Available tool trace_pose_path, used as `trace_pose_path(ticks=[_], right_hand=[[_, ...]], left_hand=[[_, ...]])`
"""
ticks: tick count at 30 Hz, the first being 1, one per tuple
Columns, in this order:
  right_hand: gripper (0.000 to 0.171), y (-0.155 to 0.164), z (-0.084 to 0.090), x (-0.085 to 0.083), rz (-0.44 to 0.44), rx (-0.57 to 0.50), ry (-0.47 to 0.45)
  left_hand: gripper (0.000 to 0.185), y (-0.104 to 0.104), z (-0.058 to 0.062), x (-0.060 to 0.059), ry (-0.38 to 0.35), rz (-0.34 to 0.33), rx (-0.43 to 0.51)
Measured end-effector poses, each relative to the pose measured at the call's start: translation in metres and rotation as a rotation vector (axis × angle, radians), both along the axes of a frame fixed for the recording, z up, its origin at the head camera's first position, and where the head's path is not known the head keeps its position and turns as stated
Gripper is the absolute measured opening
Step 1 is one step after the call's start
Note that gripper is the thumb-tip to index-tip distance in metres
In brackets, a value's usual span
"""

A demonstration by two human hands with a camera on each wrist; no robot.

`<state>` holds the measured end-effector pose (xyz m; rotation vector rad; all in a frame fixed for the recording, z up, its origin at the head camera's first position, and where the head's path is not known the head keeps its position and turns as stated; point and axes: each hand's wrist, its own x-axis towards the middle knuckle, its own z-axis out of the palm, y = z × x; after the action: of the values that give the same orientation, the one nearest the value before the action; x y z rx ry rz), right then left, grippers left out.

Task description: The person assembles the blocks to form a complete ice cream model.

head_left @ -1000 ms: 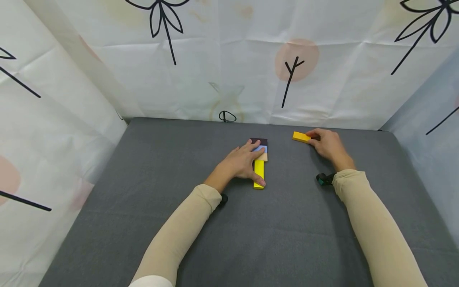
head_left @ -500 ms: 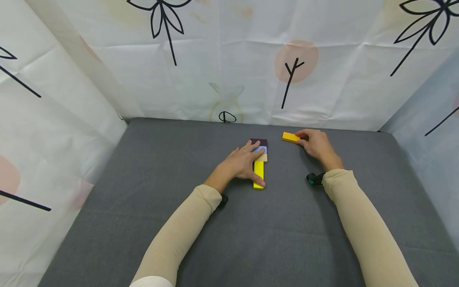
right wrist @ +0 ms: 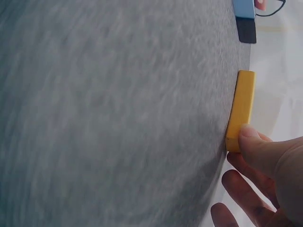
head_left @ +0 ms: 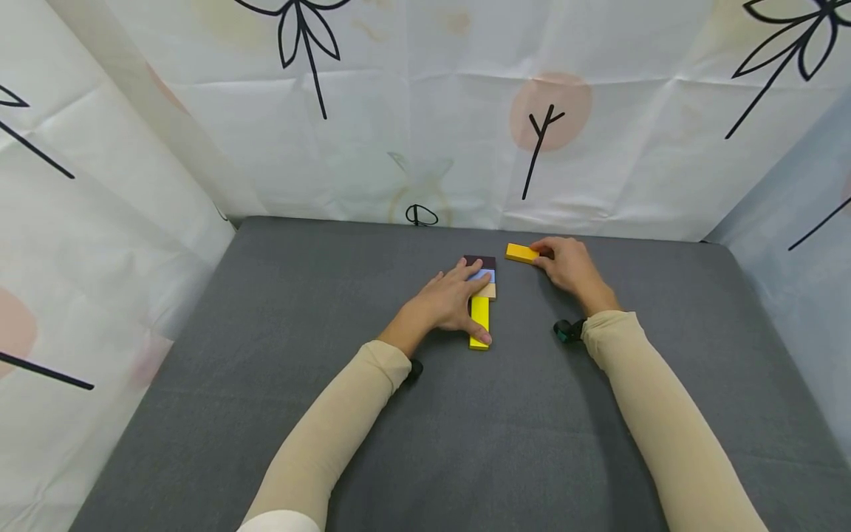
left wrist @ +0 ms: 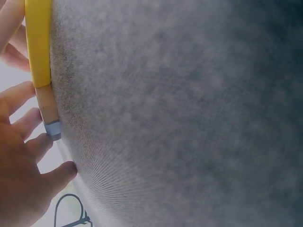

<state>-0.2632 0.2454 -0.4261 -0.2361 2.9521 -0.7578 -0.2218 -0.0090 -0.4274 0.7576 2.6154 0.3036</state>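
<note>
My left hand (head_left: pixel 447 299) lies with fingers spread across a row of small blocks at mid-table. From near to far, the row runs from a long yellow block (head_left: pixel 480 310) to a tan block (head_left: pixel 488 292), a light blue block (left wrist: pixel 53 128) and a dark block (head_left: pixel 487 262). The thumb reaches over the near part of the yellow block, and the fingers partly cover the others. To the right, my right hand (head_left: pixel 572 267) pinches one end of an orange-yellow block (right wrist: pixel 242 101) between thumb and fingers. That block's free end points toward the dark block, with a gap between.
A grey cloth covers the table (head_left: pixel 399 443). White printed fabric (head_left: pixel 465 148) hangs right behind its far edge, with more fabric at both sides. Dark wrist devices sit under each wrist, the right one (head_left: pixel 567 331) hanging low over the cloth.
My right hand has moved left along the far side with the orange-yellow block, bringing it closer to the row. The left hand and the row of blocks have stayed in place.
</note>
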Motion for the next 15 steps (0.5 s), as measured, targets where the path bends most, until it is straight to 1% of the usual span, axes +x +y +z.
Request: trace_pose_path(ticks=[15], right_hand=[[0.033, -0.02, -0.003, -0.006, 0.041, -0.014, 0.021]], left_hand=[[0.123, 0.001, 0.0, 0.001, -0.003, 0.011, -0.008]])
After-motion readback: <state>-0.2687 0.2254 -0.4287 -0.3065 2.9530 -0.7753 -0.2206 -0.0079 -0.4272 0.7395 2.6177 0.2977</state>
